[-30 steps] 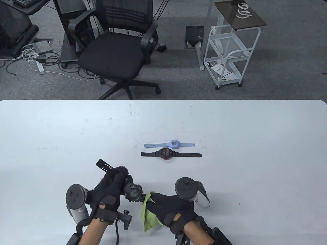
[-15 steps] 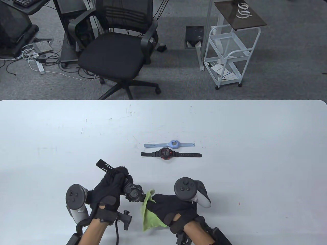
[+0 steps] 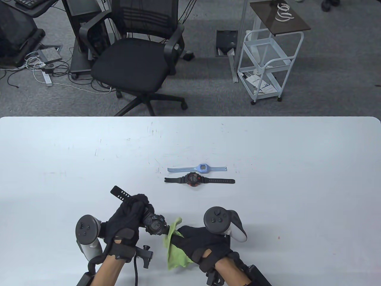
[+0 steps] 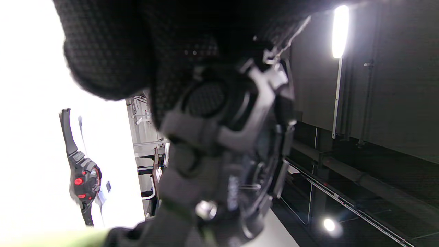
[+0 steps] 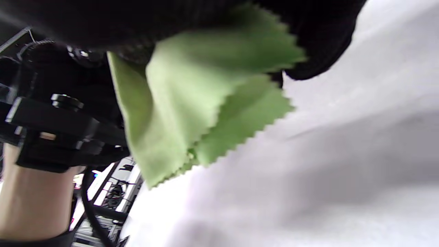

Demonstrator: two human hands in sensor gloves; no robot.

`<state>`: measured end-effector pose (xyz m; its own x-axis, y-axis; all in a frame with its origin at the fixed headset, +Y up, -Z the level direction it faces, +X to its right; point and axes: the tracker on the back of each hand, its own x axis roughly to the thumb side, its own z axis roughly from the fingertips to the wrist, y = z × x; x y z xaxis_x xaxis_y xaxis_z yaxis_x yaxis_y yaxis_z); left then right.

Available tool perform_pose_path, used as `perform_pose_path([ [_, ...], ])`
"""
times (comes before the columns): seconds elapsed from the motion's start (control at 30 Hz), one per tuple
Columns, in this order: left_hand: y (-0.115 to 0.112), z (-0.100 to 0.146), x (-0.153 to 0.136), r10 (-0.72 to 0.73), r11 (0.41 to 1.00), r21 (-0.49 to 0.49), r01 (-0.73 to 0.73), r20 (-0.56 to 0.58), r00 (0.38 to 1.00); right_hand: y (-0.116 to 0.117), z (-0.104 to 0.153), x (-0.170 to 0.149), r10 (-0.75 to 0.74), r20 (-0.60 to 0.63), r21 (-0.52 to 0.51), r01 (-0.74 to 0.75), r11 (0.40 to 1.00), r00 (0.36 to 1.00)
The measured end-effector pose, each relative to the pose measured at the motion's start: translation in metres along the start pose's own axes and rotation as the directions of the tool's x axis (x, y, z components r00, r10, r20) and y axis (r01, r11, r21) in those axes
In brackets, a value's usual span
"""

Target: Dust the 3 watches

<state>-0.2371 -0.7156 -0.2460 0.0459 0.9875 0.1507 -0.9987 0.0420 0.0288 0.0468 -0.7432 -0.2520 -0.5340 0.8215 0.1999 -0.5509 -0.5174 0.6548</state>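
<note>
Watches number three on the white table [image 3: 297, 184]: a chunky black watch [image 3: 153, 224] is held above the near edge, while a red-and-black watch [image 3: 193, 179] and a pale blue watch [image 3: 202, 168] lie flat with straps stretched out, side by side near the middle and well apart from the hands. The left hand [image 3: 126, 222] has its fingers curled round the black watch's strap, whose perforated free end sticks out up and to the left; in the left wrist view the ridged, matte case [image 4: 247, 154] fills the frame, blurred. The right hand [image 3: 198, 239] pinches a green cloth [image 3: 174, 248], soft and thin with zigzag-cut edges [image 5: 212, 113], and its upper corner touches the case of the held watch. Both gloves are black knit, each with a grey rounded tracker strapped to its back. The tabletop is smooth and matte, faintly scuffed, with rounded far corners. Beyond it lies grey carpet with a black mesh-backed office chair [image 3: 134, 59], a white wire trolley [image 3: 265, 65] with a dark top, and a tangle of cables [image 3: 41, 68] at the left.
</note>
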Motion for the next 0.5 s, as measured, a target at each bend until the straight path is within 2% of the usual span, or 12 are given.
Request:
perform_pose_path([
  [0.27,0.0011,-0.0003,0.0005,0.008,1.000,-0.001,-0.008,0.001,1.000,0.0001,-0.0018,-0.0041,-0.052,0.031,0.044,0.051,0.998,0.998],
  [0.4,0.0027,-0.0004,0.0009,0.014,1.000,0.007,-0.014,0.000,1.000,-0.0012,-0.0013,-0.0043,-0.078,0.045,0.024,0.077,0.997,0.996],
  [0.5,0.0030,-0.0001,0.0011,0.015,1.000,0.011,-0.015,0.000,1.000,-0.0010,-0.0008,-0.0027,-0.044,0.036,0.009,0.044,0.999,0.998],
])
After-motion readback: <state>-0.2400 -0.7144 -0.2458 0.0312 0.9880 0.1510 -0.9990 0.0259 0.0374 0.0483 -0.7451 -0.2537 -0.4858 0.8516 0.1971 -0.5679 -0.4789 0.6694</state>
